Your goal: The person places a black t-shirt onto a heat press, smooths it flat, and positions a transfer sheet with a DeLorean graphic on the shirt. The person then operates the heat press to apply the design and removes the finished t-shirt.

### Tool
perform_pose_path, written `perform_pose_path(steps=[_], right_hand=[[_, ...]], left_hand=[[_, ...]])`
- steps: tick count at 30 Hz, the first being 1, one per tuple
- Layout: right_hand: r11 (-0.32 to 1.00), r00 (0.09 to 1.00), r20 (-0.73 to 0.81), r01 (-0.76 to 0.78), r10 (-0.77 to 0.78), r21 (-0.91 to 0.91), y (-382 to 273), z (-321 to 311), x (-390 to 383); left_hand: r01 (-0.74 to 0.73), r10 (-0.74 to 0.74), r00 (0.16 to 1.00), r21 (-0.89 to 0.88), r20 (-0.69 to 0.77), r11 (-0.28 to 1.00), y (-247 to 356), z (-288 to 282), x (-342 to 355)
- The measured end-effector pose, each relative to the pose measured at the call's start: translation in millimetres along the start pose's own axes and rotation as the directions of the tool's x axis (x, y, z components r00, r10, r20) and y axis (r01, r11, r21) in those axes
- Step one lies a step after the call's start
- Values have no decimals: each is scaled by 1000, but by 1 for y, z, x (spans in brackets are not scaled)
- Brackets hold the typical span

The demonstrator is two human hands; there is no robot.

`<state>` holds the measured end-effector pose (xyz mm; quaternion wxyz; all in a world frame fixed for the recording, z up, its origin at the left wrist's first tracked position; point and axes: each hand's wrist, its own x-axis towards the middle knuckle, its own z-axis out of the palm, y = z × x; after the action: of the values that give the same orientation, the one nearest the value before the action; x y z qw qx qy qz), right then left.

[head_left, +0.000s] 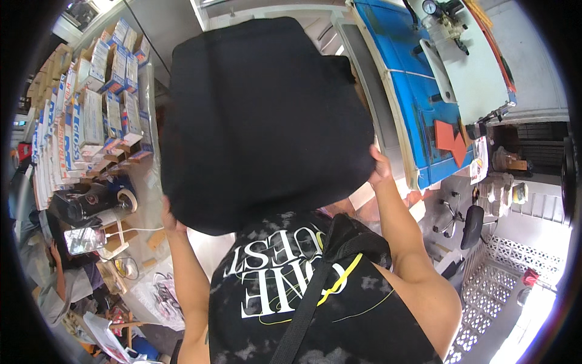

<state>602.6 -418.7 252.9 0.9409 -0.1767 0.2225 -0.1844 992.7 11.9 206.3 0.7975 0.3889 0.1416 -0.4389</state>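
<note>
A large black cloth piece (260,127) is spread out in front of me, with rounded lower corners and a small tab-like part at its upper right. Its exact kind is not clear. My left hand (173,217) grips its lower left edge, with most fingers hidden behind the cloth. Higher up, at the right edge, my right hand (381,168) pinches it, thumb showing at the rim. The cloth looks fairly flat between both hands and hides what lies behind it.
To the left stand stacked long cardboard boxes (91,121), above a lit phone (86,240) and a roll of tape (127,200). A blue screen frame (400,91) stands close on the right, beside a pressure gauge (430,7). An office chair (471,227) is farther right.
</note>
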Motion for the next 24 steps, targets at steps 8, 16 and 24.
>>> perform_pose_path(steps=[8, 16, 24], right_hand=[[868, 857, -507, -182, -90, -462, 9, -49, -2], [955, 939, -339, -50, -55, -293, 4, -42, -45], [860, 748, -596, -66, -294, -507, 25, -69, -48]], left_hand=[[178, -47, 981, 791, -187, 586, 0, -51, 28], [90, -63, 995, 412, -78, 907, 15, -86, -31], [-61, 47, 998, 322, 49, 945, 3, -100, -30]])
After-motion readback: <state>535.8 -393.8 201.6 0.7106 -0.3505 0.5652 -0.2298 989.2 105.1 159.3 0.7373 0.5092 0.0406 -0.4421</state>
